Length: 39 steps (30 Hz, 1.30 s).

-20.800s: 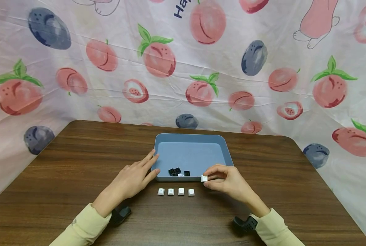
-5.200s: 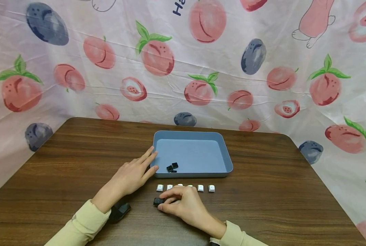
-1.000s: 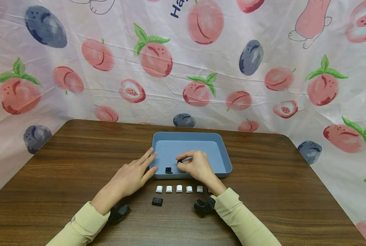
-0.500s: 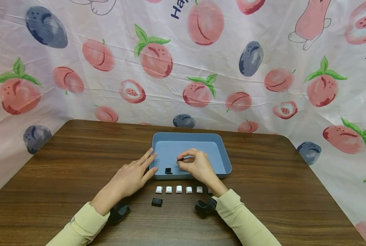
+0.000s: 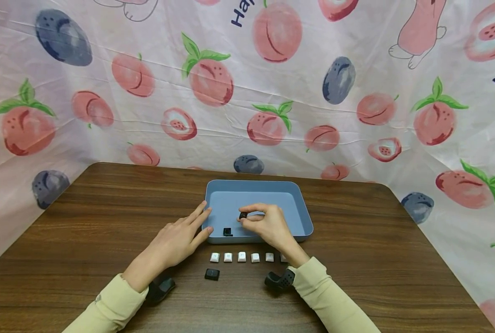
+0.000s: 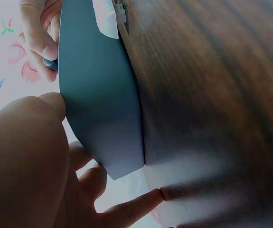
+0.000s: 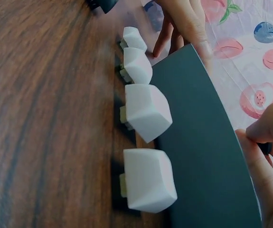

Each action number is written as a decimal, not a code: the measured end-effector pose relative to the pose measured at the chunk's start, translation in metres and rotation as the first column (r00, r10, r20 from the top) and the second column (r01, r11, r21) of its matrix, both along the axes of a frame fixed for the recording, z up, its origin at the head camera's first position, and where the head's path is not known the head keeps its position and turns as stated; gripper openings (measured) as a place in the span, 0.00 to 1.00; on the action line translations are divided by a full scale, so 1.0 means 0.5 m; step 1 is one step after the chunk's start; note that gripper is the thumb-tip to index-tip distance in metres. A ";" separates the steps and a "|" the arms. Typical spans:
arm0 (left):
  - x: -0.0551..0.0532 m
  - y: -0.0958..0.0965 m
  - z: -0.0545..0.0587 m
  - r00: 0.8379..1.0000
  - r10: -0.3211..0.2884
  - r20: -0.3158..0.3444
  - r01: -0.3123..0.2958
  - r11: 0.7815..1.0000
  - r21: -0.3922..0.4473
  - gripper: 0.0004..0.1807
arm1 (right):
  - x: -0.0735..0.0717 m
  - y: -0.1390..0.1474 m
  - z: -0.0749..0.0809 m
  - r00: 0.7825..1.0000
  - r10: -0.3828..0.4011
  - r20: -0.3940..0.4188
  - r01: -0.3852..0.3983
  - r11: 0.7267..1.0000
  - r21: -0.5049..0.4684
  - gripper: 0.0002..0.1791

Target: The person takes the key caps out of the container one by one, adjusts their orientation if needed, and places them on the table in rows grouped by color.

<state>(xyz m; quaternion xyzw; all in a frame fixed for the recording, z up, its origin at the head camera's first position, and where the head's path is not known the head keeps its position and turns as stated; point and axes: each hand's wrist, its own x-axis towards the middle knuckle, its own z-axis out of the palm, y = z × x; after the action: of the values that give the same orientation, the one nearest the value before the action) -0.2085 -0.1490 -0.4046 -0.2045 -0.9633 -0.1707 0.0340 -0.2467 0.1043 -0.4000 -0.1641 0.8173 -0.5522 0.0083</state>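
Pinches a small black keycap (image 5: 243, 215) between thumb and fingertips with the right grip (image 5: 268, 224), over the floor of the blue tray (image 5: 253, 186), left of its middle. Shows in both wrist views only as a dark sliver between the fingers.

Rests the left grip (image 5: 176, 238) against the left side of the tray, fingers extended and spread, thumb at the near left corner; touches the wooden surface (image 5: 355, 231) with one fingertip, as seen from the left wrist.

Inside the tray, near the front wall and toward its left end: another black keycap (image 5: 227, 231), seemingly hollow side up, with a dark scrap along its front edge, too small to make out.

On the surface in front of the tray: a row of six white keycaps (image 5: 241, 257), spaced apart, the rightmost partly hidden by the right wrist. Just in front of the row's left end: a wider black keycap (image 5: 212, 274).

Wears pale yellow sleeves (image 5: 326, 291) and dark wrist bands (image 5: 280, 280). Faces a white cloth (image 5: 297, 88) behind the surface, printed with peaches, blue fruit and parts of pink rabbits.
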 end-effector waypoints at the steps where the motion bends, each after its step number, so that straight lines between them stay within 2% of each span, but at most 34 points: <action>1: 0.000 0.000 0.000 1.000 0.000 0.000 0.000 1.000 0.000 0.34 | 0.000 0.000 0.000 1.000 0.003 0.001 -0.003 1.000 -0.007 0.15; 12: 0.001 0.000 -0.001 1.000 0.000 0.000 0.000 1.000 -0.002 0.34 | 0.004 0.002 0.006 0.999 0.041 0.010 -0.041 0.998 -0.044 0.16; 19: 0.001 -0.001 0.000 1.000 -0.003 0.002 0.003 1.000 0.002 0.34 | 0.021 0.006 0.012 0.999 0.045 -0.022 -0.046 0.998 -0.032 0.14; 25: 0.000 -0.001 0.000 1.000 -0.003 0.007 0.003 1.000 0.005 0.35 | 0.052 0.013 0.014 0.995 0.102 -0.017 -0.103 0.992 -0.071 0.14; 30: 0.000 -0.001 0.000 1.000 0.001 0.013 -0.001 1.000 0.004 0.35 | 0.085 0.015 0.013 0.987 0.157 0.030 -0.154 0.985 -0.079 0.14; 33: 0.000 -0.001 0.000 1.000 0.002 0.012 -0.002 1.000 0.005 0.35 | 0.105 0.015 0.012 0.982 0.173 0.069 -0.168 0.982 -0.081 0.14; 39: 0.000 0.000 0.000 1.000 0.000 0.010 0.000 1.000 0.003 0.34 | 0.144 0.013 0.002 0.977 0.192 0.096 -0.185 0.980 -0.071 0.14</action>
<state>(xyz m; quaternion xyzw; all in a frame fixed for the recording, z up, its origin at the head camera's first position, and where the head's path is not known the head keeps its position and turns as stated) -0.2086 -0.1492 -0.4045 -0.2035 -0.9631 -0.1733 0.0297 -0.1749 0.1105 -0.3988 -0.2124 0.7792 -0.5815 0.0976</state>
